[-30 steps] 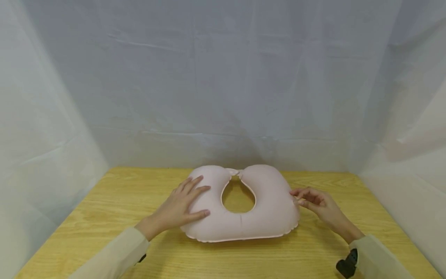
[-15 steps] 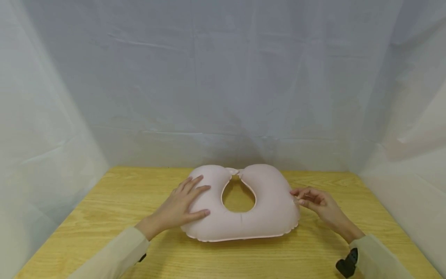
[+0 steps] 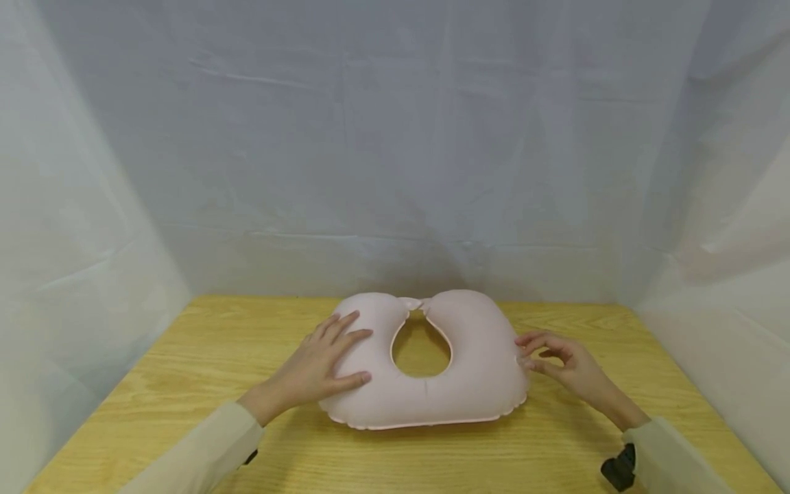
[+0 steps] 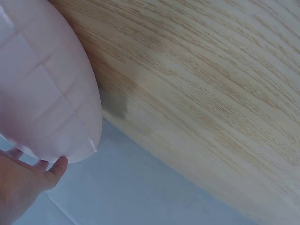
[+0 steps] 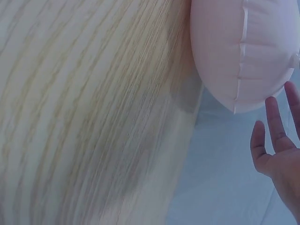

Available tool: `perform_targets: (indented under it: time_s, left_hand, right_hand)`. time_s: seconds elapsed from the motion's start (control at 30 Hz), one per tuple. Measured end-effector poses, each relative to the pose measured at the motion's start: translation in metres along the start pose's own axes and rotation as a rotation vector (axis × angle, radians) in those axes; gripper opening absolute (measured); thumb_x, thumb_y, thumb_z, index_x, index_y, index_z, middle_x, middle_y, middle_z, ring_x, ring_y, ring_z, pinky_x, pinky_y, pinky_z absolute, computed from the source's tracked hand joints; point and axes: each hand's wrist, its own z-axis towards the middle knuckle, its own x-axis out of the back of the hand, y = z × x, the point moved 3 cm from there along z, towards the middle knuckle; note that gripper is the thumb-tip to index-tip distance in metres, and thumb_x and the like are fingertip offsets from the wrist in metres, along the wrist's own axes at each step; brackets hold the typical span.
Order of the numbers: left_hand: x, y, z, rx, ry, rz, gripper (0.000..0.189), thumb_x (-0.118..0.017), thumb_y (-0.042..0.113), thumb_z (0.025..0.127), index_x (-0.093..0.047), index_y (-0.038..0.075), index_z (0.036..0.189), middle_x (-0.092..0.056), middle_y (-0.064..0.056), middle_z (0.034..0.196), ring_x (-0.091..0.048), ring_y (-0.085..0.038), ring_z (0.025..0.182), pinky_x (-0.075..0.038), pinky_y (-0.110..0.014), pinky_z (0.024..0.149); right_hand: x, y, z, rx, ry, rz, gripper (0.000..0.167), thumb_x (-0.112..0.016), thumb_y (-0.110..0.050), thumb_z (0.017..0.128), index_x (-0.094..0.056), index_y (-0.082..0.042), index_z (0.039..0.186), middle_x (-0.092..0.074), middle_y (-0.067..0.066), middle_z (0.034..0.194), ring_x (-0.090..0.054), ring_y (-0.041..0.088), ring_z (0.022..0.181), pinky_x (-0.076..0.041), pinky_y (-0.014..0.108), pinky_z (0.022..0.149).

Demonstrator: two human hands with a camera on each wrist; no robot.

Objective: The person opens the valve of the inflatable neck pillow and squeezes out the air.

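A pale pink inflatable neck pillow (image 3: 426,401) lies on the wooden table, its two rounded ends pointing away from me and almost meeting at a small strap (image 3: 412,303). My left hand (image 3: 317,363) rests with spread fingers on the pillow's left lobe. At the right side, my right hand (image 3: 570,367) pinches the small air valve (image 3: 520,360) between thumb and fingertips. The right wrist view shows the valve (image 5: 294,61) at the frame's edge, with the thumb and pinching fingertips cut off; the other fingers are extended near the pillow's (image 5: 262,51) seamed side.
The light wooden table (image 3: 204,357) reaches back to a whitish-grey sheet (image 3: 395,151) hanging behind it. Similar sheets rise at the left and right. A dark device (image 3: 619,468) sits at the right sleeve's cuff.
The right thumb and fingers have shifted slightly at the valve, spreading a little apart, and the right wrist has moved slightly. The left hand stays put on the pillow.
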Motion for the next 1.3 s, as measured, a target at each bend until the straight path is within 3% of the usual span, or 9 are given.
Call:
perform_targets:
  time_s: [0.27, 0.43, 0.6, 0.97, 1.3]
  left_hand:
    - [-0.001, -0.001, 0.000, -0.003, -0.003, -0.010, 0.066, -0.059, 0.055, 0.080, -0.042, 0.024, 0.136, -0.026, -0.011, 0.150, -0.023, -0.044, 0.134, -0.026, -0.065, 0.100]
    - [-0.002, -0.001, 0.001, -0.008, -0.006, 0.005, 0.065, -0.058, 0.055, 0.081, -0.041, 0.025, 0.136, -0.025, -0.011, 0.150, -0.023, -0.045, 0.133, -0.027, -0.065, 0.100]
    - [-0.001, 0.000, 0.001, 0.001, -0.012, 0.006, 0.065, -0.058, 0.055, 0.081, -0.041, 0.025, 0.136, -0.025, -0.011, 0.150, -0.023, -0.045, 0.133, -0.029, -0.066, 0.097]
    - [0.000, 0.001, 0.001, 0.012, -0.013, -0.002, 0.065, -0.059, 0.054, 0.080, -0.041, 0.026, 0.136, -0.024, -0.011, 0.150, -0.023, -0.044, 0.134, -0.030, -0.066, 0.096]
    - [-0.001, 0.001, 0.001, 0.008, -0.021, -0.005, 0.064, -0.059, 0.055, 0.080, -0.043, 0.025, 0.135, -0.025, -0.012, 0.150, -0.022, -0.045, 0.133, -0.028, -0.067, 0.097]
  right_hand:
    - [0.000, 0.002, 0.000, -0.004, -0.042, 0.148, 0.010, -0.055, 0.002, 0.087, -0.060, -0.003, 0.095, -0.059, 0.016, 0.116, -0.056, 0.006, 0.110, -0.048, 0.019, 0.084]
    - [0.000, 0.005, -0.001, -0.076, -0.064, 0.254, 0.010, -0.051, -0.002, 0.091, -0.056, 0.003, 0.099, -0.057, 0.016, 0.121, -0.055, 0.008, 0.113, -0.049, 0.021, 0.087]
    - [0.000, 0.006, -0.002, -0.157, -0.040, 0.262, 0.013, -0.053, -0.009, 0.091, -0.056, 0.002, 0.099, -0.057, 0.015, 0.122, -0.055, 0.008, 0.113, -0.048, 0.021, 0.088]
    - [-0.004, 0.010, -0.001, -0.102, -0.014, 0.360, 0.011, -0.048, 0.000, 0.092, -0.054, 0.007, 0.097, -0.059, 0.010, 0.121, -0.053, 0.008, 0.115, -0.046, 0.019, 0.090]
    - [0.001, 0.005, -0.004, -0.162, 0.007, 0.296, 0.018, -0.046, -0.008, 0.095, -0.050, 0.009, 0.097, -0.063, 0.009, 0.116, -0.057, 0.008, 0.109, -0.042, 0.015, 0.090]
